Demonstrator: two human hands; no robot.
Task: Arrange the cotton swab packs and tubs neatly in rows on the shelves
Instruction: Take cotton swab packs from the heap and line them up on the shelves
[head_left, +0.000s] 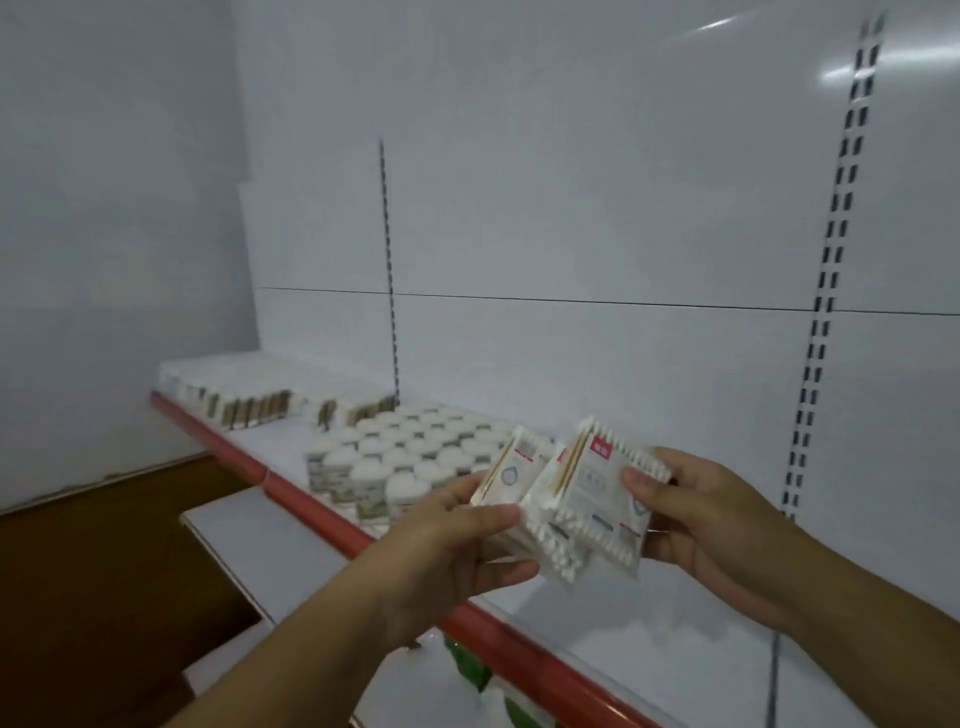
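Gripping fanned cotton swab packs (587, 499) w/ left hand (457, 540) & right hand (696, 509), tubs (415, 457) at 10 o'clock; next prob. needs squaring, then standing on shelf (597, 623).

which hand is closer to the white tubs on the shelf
Left. The left hand is just right of the tubs; the right hand is farther right, beyond the swab packs both hold.

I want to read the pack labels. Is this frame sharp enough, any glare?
Head view: the held cotton swab packs are soft, print unreadable; far packs at the left end smear; glare streaks the back panel, top right; the slotted upright bows, wide-angle.
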